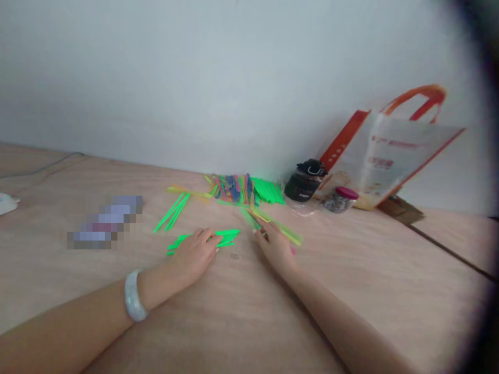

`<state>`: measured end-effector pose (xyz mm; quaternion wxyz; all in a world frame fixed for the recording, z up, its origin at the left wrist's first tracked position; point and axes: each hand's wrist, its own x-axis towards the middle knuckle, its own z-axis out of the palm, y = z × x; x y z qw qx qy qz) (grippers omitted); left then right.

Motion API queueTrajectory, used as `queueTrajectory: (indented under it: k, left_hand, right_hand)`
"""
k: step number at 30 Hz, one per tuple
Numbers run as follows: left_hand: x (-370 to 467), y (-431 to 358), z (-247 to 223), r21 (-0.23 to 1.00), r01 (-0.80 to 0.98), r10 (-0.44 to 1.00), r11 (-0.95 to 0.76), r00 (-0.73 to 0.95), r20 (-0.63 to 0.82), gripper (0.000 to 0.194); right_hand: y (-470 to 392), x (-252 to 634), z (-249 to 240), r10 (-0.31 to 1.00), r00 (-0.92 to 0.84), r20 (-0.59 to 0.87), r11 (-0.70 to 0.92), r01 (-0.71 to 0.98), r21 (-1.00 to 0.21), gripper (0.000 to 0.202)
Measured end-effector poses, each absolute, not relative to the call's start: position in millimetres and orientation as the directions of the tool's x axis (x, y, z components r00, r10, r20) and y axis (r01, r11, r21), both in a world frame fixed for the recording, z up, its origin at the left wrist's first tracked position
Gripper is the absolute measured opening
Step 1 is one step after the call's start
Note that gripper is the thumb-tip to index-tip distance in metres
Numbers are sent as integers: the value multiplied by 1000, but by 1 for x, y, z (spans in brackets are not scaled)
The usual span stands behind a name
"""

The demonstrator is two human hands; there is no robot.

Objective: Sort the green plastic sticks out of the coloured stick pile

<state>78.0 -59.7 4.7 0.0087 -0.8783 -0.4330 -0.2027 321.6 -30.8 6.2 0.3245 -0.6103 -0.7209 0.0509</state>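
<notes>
Left hand (196, 253) covers green strips (228, 233); right hand (277, 247), mixed strips (289, 235); fingers look narrow, whether gripping I cannot tell; gathering seems the step; next needs a light pinch.

Green strips (228, 239) — magenta lid (346, 193)

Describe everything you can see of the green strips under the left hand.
The green strips form a loose bundle of thin, straight, bright pieces, plastic-like in look. They lie on the wood-look table, roughly crosswise in view, their ends uneven. The left hand rests over their middle, hiding part of them, with ends showing on both sides. Their number cannot be told.
</notes>
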Motion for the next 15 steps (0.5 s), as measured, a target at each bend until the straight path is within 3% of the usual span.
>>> queueTrajectory:
  k: [3,5,15]
  left_hand:
    - [76,-56,-4,132,750,724,-648,554,411,28]
    - [72,-51,-9,130,737,709,-664,564,423,28]
    - [64,-36,-11,162,711,714,-684,608,346,28]
  right_hand:
    - [-34,322,0,881,-225,417,326,926,-190,23]
    - [-35,321,-2,866,-294,404,357,930,-90,24]
    - [-22,330,-8,874,-262,408,281,960,14,29]
